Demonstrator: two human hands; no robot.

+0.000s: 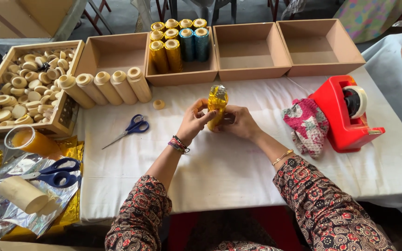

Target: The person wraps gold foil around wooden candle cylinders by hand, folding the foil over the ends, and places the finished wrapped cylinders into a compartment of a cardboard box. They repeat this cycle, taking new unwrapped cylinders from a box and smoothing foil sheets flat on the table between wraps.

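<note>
While both hands (219,122) pinch one gold-wrapped spool (217,106) | five bare spools (105,87) | two scissors (133,128)

This looks like a small craft workshop set up for hand assembly. A surface (238,162) under a white cloth carries a far row of shallow wooden boxes (252,46), one holding foil-wrapped rolls (177,39). At left sit a tray of wooden rings (22,88), bare cylinders (105,88), scissors (129,130) and foil sheets (5,214); at right stands a red tape dispenser (345,114).
</note>
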